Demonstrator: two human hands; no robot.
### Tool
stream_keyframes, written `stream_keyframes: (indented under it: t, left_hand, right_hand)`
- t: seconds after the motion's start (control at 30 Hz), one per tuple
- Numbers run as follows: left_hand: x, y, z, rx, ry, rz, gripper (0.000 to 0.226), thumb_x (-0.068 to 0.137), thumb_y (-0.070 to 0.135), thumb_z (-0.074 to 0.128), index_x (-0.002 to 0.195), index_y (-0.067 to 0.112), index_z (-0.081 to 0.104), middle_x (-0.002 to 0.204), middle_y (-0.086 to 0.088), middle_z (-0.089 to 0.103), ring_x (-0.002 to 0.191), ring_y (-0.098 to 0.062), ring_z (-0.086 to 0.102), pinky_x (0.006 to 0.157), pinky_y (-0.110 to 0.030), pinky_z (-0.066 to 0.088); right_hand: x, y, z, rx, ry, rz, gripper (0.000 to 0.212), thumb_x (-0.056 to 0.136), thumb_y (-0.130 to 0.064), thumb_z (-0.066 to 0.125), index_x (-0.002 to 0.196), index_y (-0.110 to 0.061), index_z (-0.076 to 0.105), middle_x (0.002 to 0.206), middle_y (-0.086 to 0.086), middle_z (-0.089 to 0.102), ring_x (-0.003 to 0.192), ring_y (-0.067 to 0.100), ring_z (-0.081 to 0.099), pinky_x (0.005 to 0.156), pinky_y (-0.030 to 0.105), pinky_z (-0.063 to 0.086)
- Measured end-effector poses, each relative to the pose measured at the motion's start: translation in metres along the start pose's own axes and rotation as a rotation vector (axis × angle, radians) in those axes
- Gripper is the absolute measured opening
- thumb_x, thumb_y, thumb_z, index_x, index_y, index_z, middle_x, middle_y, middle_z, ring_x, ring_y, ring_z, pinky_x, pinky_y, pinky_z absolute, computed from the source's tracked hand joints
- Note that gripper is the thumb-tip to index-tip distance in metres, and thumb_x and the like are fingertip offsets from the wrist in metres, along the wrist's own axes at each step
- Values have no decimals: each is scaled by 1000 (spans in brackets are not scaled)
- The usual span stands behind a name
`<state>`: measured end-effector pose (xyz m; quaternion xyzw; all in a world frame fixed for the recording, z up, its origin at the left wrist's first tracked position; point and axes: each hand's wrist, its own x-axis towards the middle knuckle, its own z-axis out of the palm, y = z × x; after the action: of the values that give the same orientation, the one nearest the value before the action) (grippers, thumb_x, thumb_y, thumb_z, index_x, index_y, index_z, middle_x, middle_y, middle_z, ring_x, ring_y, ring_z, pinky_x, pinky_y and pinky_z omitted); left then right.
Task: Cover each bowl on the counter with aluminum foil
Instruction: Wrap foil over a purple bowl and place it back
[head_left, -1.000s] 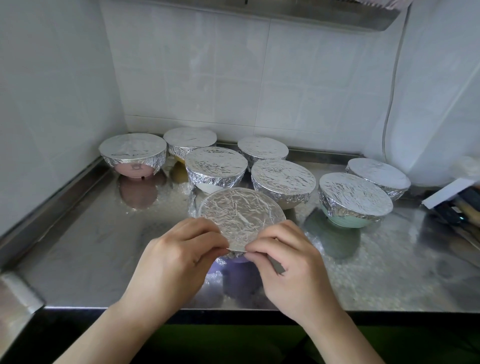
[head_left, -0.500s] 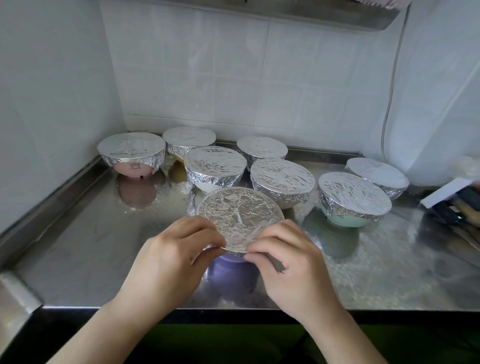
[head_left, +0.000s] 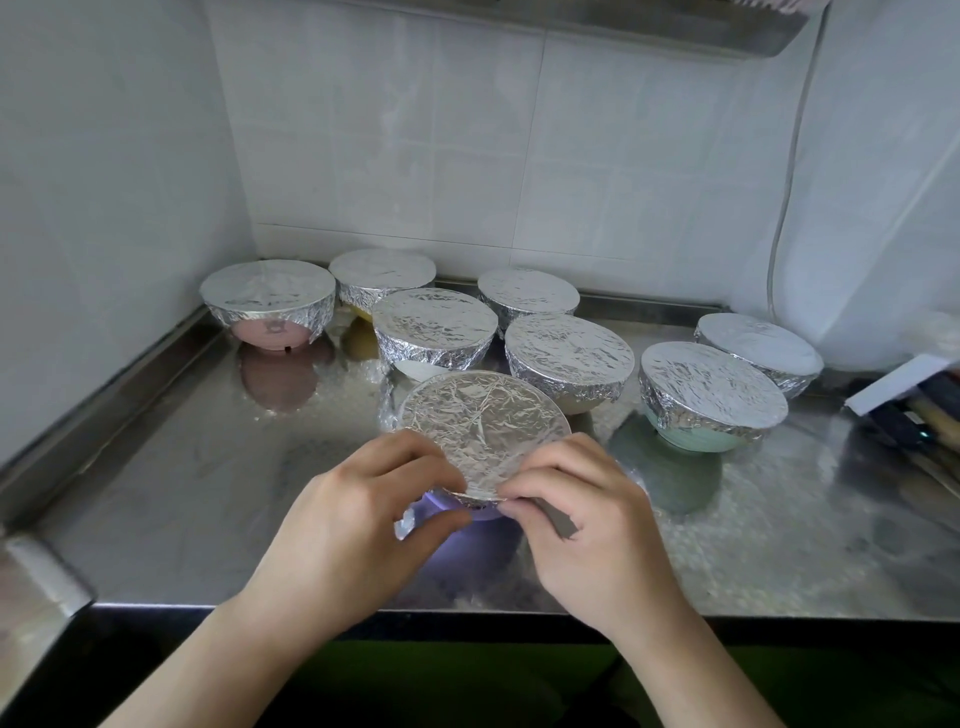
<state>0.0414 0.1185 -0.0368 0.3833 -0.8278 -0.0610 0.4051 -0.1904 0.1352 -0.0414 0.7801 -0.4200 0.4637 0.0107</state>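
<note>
- Because the counter (head_left: 171, 499) is shiny and smooth, the purple bowl (head_left: 480, 512) near its front edge could slide if the hands push too hard sideways.
- Since seven more bowls with foil lids sit toward the back edge and back left corner, a big push could bump the purple bowl into the closest one (head_left: 434, 332) just behind it.
- If the fingers pull too hard, the foil (head_left: 483, 421) on the purple bowl could rip, because it is thin and already very wrinkled.
- If the front edge of the foil is not pressed down tight, it could pop back up, and the bowl would not be fully covered.
- The left hand (head_left: 358, 525) has its fingers curled on the foil rim, and its thumb presses up from below, so it is pinching the foil.
- The right hand (head_left: 587, 519) has curled fingers too, pinching the foil rim right next to the left hand. A small gray flap of foil (head_left: 558, 522) sticks out under it.
- Compared with one second ago, the left thumb has dropped lower under the rim, and more of the purple bowl and a bit of loose foil show between the hands.
- The bowl sits in about the same spot as before.
</note>
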Motion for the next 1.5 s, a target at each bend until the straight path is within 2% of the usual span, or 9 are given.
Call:
stream_keyframes:
  t: [0.17,0.47,0.67,0.83,1.03,1.17,1.33,1.5]
  left_hand:
    - [1,3,7,37,92,17,7,89,33,77,87,30,71,98,17,62,80,2,56,55,-35,54]
    - [1,0,10,17,115,49,7,90,27,77,85,24,74,95,15,63,78,-5,60,57,-36,53]
    - [1,1,10,16,114,65,8,91,26,77,84,22,76,92,13,64,80,-8,63,65,-32,53]
    - [1,-9,-2,-33,83,50,9,87,27,78,94,21,80,101,12,66,85,3,61,76,-21,52]
    - [3,-12,0,36,87,101,9,95,23,70,91,19,77,100,11,66,90,-9,65,77,-28,53]
    - [5,-14,0,48,89,129,9,95,21,69,90,18,77,99,11,66,91,-10,64,76,-30,53]
    - [3,-13,-4,39,23,109,10,92,35,75,97,26,77,105,16,64,97,-8,64,74,-34,56]
    - [5,-9,2,47,62,145,10,95,30,71,91,22,76,100,13,64,91,-10,64,71,-33,55]
  right_hand:
    - [0,-3,-3,24,-12,16,12,83,-8,89,85,-10,77,92,-8,66,94,14,62,84,26,50]
    - [1,-4,2,5,12,-17,11,88,-10,86,83,-10,77,89,-7,66,91,17,61,81,29,50]
    - [1,-2,5,-6,25,-41,12,88,-2,85,81,-8,76,87,-5,65,88,19,60,77,34,50]
    - [1,-4,3,33,4,-18,11,86,-14,89,89,-11,79,92,-7,67,93,19,63,79,34,52]
    - [4,-5,12,-14,14,-66,12,91,-8,83,81,-9,75,87,-4,65,85,22,61,75,38,50]
    - [5,-6,12,-56,6,-89,14,91,-6,81,80,-8,73,86,-2,64,85,22,60,76,37,49]
    - [7,-7,13,-55,0,-75,13,91,-12,83,82,-10,73,86,-4,63,84,21,58,76,36,48]
    - [8,-9,17,-62,-4,-82,15,91,-10,82,80,-10,72,85,-4,62,84,21,58,75,37,47]
